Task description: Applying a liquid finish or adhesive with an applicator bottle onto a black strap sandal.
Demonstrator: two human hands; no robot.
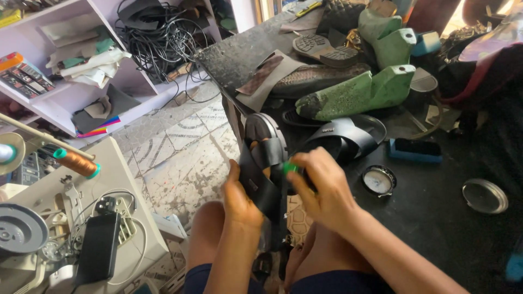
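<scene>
A black strapped sandal stands on edge over my lap, sole toward the left. My left hand grips its lower straps from the left. My right hand is closed around a small green object pressed against the sandal's straps. What the green object is cannot be made out. A second black sandal lies flat on the dark worktable just beyond my right hand.
Two green shoe lasts and loose soles lie at the table's back. A blue-backed brush, an open round tin and a tin lid sit right. A sewing machine with an orange thread spool stands left; shelves behind.
</scene>
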